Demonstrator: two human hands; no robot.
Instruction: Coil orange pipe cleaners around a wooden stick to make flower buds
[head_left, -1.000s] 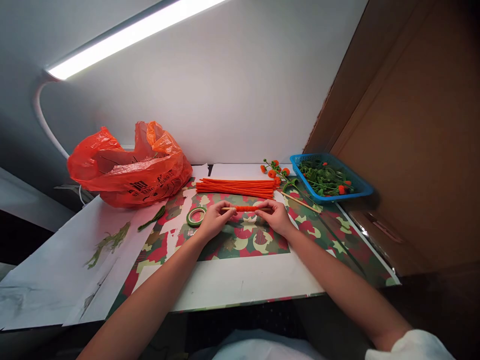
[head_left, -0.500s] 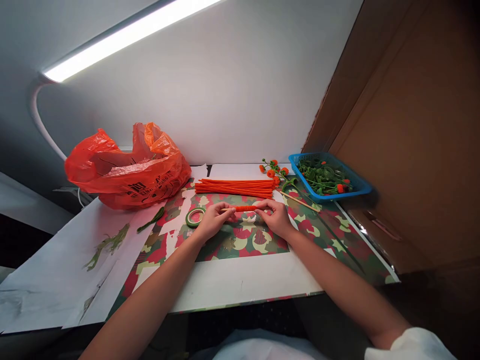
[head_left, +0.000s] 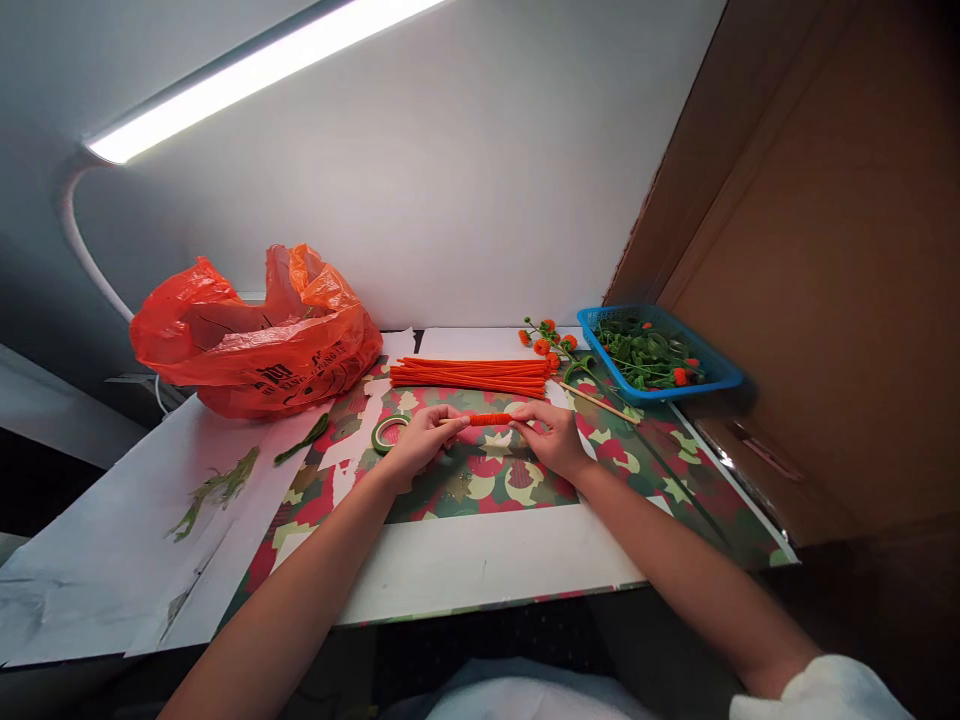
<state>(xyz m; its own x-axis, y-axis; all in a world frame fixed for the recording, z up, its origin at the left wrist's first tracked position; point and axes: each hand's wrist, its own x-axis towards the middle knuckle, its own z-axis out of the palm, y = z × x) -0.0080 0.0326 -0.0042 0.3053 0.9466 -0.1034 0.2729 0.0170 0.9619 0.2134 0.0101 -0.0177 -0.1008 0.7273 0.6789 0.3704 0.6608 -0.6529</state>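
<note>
Left hand (head_left: 421, 438) has shifted slightly left; it and the right hand (head_left: 555, 437) pinch opposite ends of the orange, fuzzy-looking cylindrical coil (head_left: 490, 420), long axis left-to-right, neither nearer.

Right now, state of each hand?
Left hand: closed, holding the orange-wrapped stick left of the wrap.
Right hand: closed, holding the same stick near the wrap's right end.

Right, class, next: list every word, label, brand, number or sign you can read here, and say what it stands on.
Red plastic bag: large dark printed characters, creased and too blurred to read.
Same bag: a line of smaller capital letters beneath them, too blurred to quote reliably.
No other words, brands, numbers or signs can be made out.
</note>
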